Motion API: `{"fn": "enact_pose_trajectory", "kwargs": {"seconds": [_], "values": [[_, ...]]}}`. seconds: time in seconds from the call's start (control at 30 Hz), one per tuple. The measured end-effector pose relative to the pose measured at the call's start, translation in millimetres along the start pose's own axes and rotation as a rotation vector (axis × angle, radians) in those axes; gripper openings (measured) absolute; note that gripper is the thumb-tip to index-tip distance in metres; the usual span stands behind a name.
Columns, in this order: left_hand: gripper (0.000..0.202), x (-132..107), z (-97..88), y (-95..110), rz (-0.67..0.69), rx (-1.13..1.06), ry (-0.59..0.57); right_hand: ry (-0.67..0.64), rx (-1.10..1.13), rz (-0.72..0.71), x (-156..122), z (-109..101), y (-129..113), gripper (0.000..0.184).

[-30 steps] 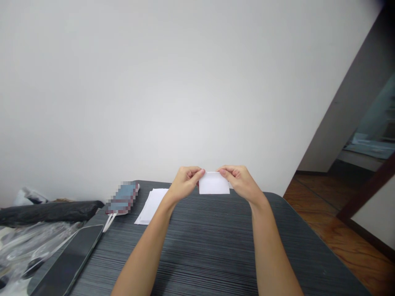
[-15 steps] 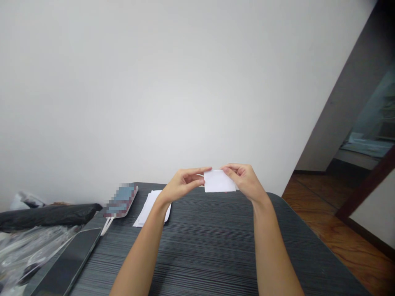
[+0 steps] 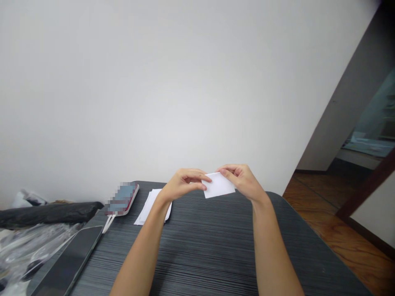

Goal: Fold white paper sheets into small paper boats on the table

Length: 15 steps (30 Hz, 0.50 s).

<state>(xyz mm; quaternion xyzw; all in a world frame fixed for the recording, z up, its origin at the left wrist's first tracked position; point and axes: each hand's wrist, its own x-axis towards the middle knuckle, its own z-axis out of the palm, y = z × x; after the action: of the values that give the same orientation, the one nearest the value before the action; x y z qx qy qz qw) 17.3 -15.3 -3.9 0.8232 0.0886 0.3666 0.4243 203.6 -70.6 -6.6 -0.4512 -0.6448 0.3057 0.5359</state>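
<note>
A small white sheet of paper (image 3: 219, 186), possibly folded, is held up above the dark table (image 3: 210, 242). My right hand (image 3: 239, 176) pinches its upper right part, thumb in front and fingers behind. At the paper's left side is my left hand (image 3: 185, 183), with a gap between thumb and fingers. One fingertip lies over the paper's front face, and the thumb tip meets its left edge. The paper tilts, its left end lower. Beyond my left forearm, a stack of white papers (image 3: 151, 207) lies on the table, partly covered by that arm.
On the table's left lie a pixelated device (image 3: 121, 199) with a white strap and a dark phone or tablet (image 3: 70, 263). Black and clear plastic wrapping (image 3: 46, 242) is piled beside the table. A pale wall (image 3: 185, 82) rises behind; wooden floor (image 3: 327, 201) shows at right.
The paper has turned so its left end dips lower. My left fingertips have shifted from its edge onto its face. My right hand keeps its pinch, moved slightly left.
</note>
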Motion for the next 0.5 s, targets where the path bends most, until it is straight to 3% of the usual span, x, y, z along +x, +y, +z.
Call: {"fn": "enact_pose_trajectory", "kwargs": {"seconds": [0.1, 0.27, 0.37, 0.5], "values": [[0.027, -0.7, -1.2, 0.3, -0.037, -0.011, -0.061, -0.007, -0.01, 0.003, -0.1, -1.2, 1.6, 0.026], [0.024, 0.3, -1.5, 0.9, -0.026, 0.009, -0.043, -0.043, -0.039, -0.022, 0.3, -1.1, 1.5, 0.026], [0.016, 1.9, 0.8, -0.2, 0.009, 0.027, 0.029, -0.056, -0.052, -0.041, 0.6, 0.6, -1.3, 0.024], [0.017, 4.0, 4.6, -3.7, 0.054, 0.098, 0.21, -0.078, -0.038, -0.093, 0.1, 3.6, -7.1, 0.025]]}}
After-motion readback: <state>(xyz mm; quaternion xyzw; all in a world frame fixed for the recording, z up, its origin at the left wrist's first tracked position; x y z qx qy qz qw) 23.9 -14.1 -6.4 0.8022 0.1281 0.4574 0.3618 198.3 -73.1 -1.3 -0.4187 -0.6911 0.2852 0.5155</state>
